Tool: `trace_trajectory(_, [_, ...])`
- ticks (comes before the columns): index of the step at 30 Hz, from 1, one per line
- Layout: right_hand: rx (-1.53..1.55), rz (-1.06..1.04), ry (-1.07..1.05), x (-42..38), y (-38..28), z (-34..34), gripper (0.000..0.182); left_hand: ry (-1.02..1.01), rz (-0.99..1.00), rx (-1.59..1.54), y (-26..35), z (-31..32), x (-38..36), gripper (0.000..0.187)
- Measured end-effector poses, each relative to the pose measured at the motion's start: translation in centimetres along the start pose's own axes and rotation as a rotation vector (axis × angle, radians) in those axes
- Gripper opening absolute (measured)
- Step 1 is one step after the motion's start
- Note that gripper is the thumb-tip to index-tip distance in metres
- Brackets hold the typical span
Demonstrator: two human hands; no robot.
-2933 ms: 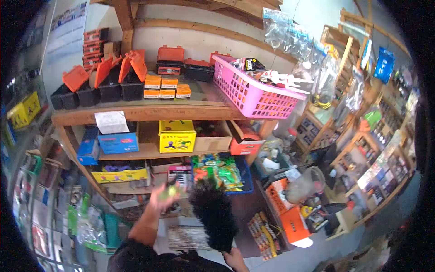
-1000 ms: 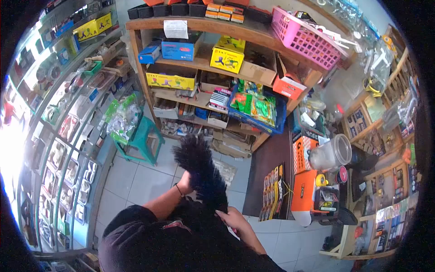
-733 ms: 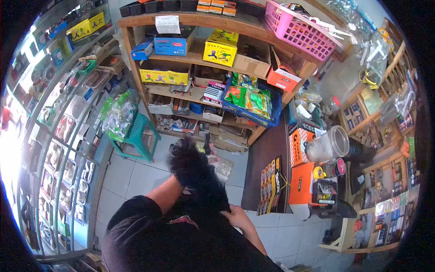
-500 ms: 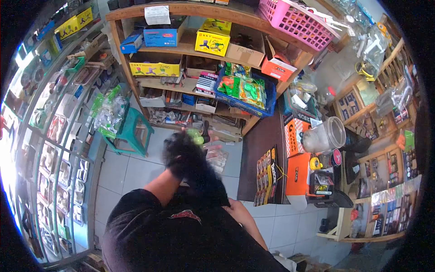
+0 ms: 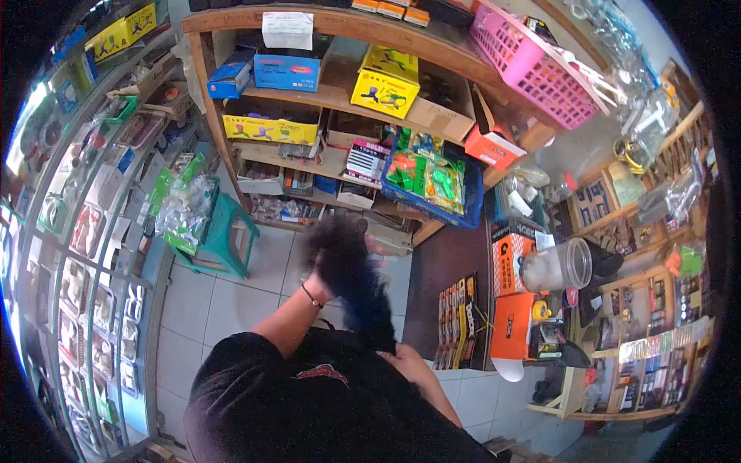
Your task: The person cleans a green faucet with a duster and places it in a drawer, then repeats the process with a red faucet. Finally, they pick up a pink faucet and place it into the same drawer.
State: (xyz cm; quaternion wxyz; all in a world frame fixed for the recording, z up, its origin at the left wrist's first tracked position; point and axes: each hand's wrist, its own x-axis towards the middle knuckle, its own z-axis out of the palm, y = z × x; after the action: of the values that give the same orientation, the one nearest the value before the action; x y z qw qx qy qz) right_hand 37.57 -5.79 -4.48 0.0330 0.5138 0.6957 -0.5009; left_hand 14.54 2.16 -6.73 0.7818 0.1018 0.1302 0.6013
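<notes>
A black fluffy thing like a feather duster [image 5: 363,285] stretches in front of my chest, blurred by motion. My left hand [image 5: 322,284], with a dark bracelet at the wrist, is against its upper part; most of its fingers are hidden in the fluff. Small skin-coloured or pinkish patches show past its right side, too blurred to tell apart. Close to my black shirt [image 5: 293,393], my right hand [image 5: 407,366] is closed on the lower end of the duster.
Ahead stand wooden shelves [image 5: 332,94] with boxes and a blue basket [image 5: 432,207] of packets. A green stool [image 5: 231,231] holding plastic bags is at left, beside a glass display case [image 5: 150,309]. At right, a dark counter [image 5: 432,262] carries boxes and a clear jar [image 5: 575,262].
My view has shifted slightly. My left hand and forearm have moved, showing the bracelet. The light green thing and clear bag seen beyond the duster are now out of sight. My right hand keeps its hold.
</notes>
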Motion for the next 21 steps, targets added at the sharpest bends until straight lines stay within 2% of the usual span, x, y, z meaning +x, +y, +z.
trace_trajectory(1, [-0.006, 0.006, 0.004, 0.9, 0.3, 0.2, 0.036, -0.155, -0.075, 0.045, 0.9, -1.6, 0.4, 0.064])
trace_trajectory(2, [0.091, -0.012, 0.081, 2.3, 1.3, 0.6, 0.036, -0.139, -0.060, 0.011, 1.7, -1.6, 0.7, 0.060])
trace_trajectory(3, [0.187, -0.033, 0.159, 3.0, 0.5, 0.4, 0.036, -0.150, -0.044, -0.268, 2.1, -2.1, 1.3, 0.051])
trace_trajectory(4, [0.143, 0.292, 0.112, 4.0, -0.5, -0.4, 0.033, -0.377, -0.012, -0.449, 2.4, -4.3, 2.4, 0.052])
trace_trajectory(5, [0.137, 0.296, 0.118, 4.0, -2.6, -0.9, 0.033, -0.602, 0.020, -0.628, 3.0, -6.5, 3.2, 0.053])
trace_trajectory(6, [0.055, 0.300, 0.077, 3.9, -4.7, -1.4, 0.030, -0.509, -0.057, -0.565, 4.4, -6.0, 2.8, 0.056])
trace_trajectory(7, [-0.022, 0.303, 0.039, 4.2, -6.2, -1.6, 0.027, -0.517, -0.064, -0.564, 5.6, -4.0, 2.4, 0.056])
trace_trajectory(8, [-0.080, -0.188, 0.187, 4.6, -5.5, -0.8, 0.032, -0.179, -0.025, -0.279, 6.7, -1.3, 1.9, 0.059])
trace_trajectory(9, [-0.072, -0.185, 0.202, 5.0, -6.1, -0.5, 0.032, 0.154, 0.014, 0.014, 8.0, 0.5, 1.3, 0.063])
trace_trajectory(10, [0.104, -0.175, 0.205, 5.5, -6.8, -0.3, 0.033, 0.078, -0.019, 0.047, 9.8, 0.9, 0.9, 0.065])
trace_trajectory(11, [0.279, -0.168, 0.207, 6.1, -7.6, -0.1, 0.034, 0.064, -0.030, 0.057, 10.9, -1.9, 1.7, 0.065])
trace_trajectory(12, [0.295, 0.043, 0.198, 6.3, -9.4, -0.3, 0.029, -0.261, -0.032, -0.136, 11.4, -6.4, 3.3, 0.069])
trace_trajectory(13, [0.289, 0.061, 0.206, 7.0, -9.6, 0.2, 0.029, -0.576, -0.030, -0.349, 11.1, -9.7, 4.4, 0.075])
trace_trajectory(14, [0.082, 0.121, 0.188, 7.8, -9.4, 0.8, 0.025, -0.704, -0.108, -0.495, 11.5, -10.7, 5.5, 0.074])
trace_trajectory(15, [-0.119, 0.177, 0.166, 8.1, -9.3, 1.2, 0.020, 0.082, 0.158, -0.033, 12.4, -3.0, 3.7, 0.076])
trace_trajectory(16, [-0.045, -0.159, 0.191, 7.6, -9.5, 1.5, 0.022, -0.054, 0.019, -0.121, 12.8, -3.3, 3.5, 0.077])
trace_trajectory(17, [-0.039, -0.153, 0.197, 7.5, -9.1, 1.8, 0.022, -0.192, -0.118, -0.205, 13.3, -3.7, 3.5, 0.078])
trace_trajectory(18, [0.009, -0.125, 0.262, 7.5, -8.3, 1.9, 0.024, -0.175, -0.092, -0.121, 13.2, -4.0, 3.8, 0.081])
trace_trajectory(19, [0.056, -0.099, 0.323, 7.8, -7.2, 2.0, 0.026, -0.199, -0.101, -0.163, 12.9, -3.1, 3.4, 0.075])
trace_trajectory(20, [0.144, 0.039, 0.299, 8.6, -5.3, 2.4, 0.026, -0.405, -0.089, -0.300, 12.4, -5.6, 4.5, 0.069])
trace_trajectory(21, [0.143, 0.046, 0.293, 8.2, -6.0, 2.3, 0.026, -0.610, -0.069, -0.445, 11.4, -8.1, 5.5, 0.064])
